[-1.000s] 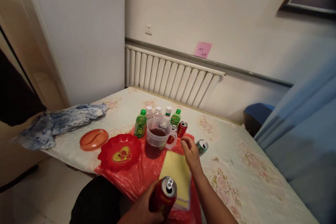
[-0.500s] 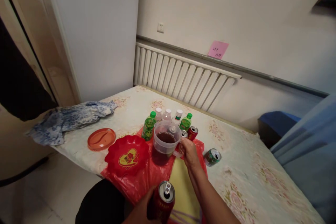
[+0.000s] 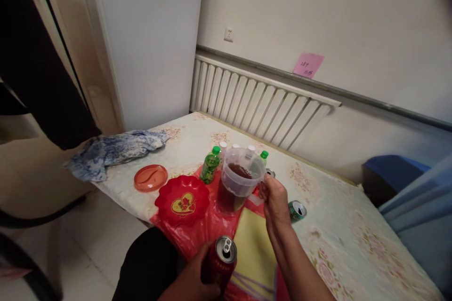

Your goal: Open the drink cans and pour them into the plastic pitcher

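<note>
My right hand (image 3: pixel 276 197) is closed round the handle of a clear plastic measuring jug (image 3: pixel 231 193), which is partly filled with dark brown liquid. The jug tilts a little to the left above the red plastic bag (image 3: pixel 212 225). Low in front, my left hand (image 3: pixel 197 270) wraps round a dark red drink can (image 3: pixel 219 268) with its top opened. A scalloped red plate (image 3: pixel 165 209) with a yellow heart lies left of the jug. Beneath my right forearm is a folded yellow cloth (image 3: pixel 256 240).
Green-capped bottles, one a green drink bottle (image 3: pixel 211 167), and white-capped bottles stand behind the jug. A green can (image 3: pixel 297 210) lies on its side at right. An orange lid (image 3: pixel 150 178) and a blue patterned cloth (image 3: pixel 120 150) lie on the left of the flowered tablecloth (image 3: pixel 335 225).
The jug has risen slightly and now tilts, hiding more of the bottles and cans behind it. The left hand still holds the can. The whole view has shifted a little.
</note>
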`<state>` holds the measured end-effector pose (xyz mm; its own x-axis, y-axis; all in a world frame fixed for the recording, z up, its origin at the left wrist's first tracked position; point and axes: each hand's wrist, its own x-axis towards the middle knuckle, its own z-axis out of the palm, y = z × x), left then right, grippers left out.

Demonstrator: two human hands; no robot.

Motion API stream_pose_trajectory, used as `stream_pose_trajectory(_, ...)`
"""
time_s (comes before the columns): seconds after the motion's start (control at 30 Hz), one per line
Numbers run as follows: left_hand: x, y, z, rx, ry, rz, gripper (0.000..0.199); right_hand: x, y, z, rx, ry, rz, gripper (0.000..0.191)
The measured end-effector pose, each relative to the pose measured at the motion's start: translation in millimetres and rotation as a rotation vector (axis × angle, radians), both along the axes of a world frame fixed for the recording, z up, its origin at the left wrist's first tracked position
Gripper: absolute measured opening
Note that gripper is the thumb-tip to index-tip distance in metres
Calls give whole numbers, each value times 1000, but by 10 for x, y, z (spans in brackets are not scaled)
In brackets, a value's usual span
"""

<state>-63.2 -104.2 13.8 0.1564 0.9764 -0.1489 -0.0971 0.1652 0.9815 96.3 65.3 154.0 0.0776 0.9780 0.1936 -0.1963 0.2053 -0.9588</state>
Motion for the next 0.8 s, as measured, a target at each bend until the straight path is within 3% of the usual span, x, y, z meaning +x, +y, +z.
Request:
stream_pose_trajectory(0.17,79,-36,79,37,-17,43,89,336,-254,423,24,-57,-49,41)
stream_pose_trajectory(0.3,185,-67,145,75,-48,37,84,719,-549,613,-17,-168,-62,41)
stream_pose_trajectory(0.57,414,-142,326,179,35,52,83,1483,-1150,747,-126,-360,-54,49)
stream_pose_trajectory(0.8,629,-127,390,221,60,18,83,1956,-1506,779,-200,-414,-14,51)
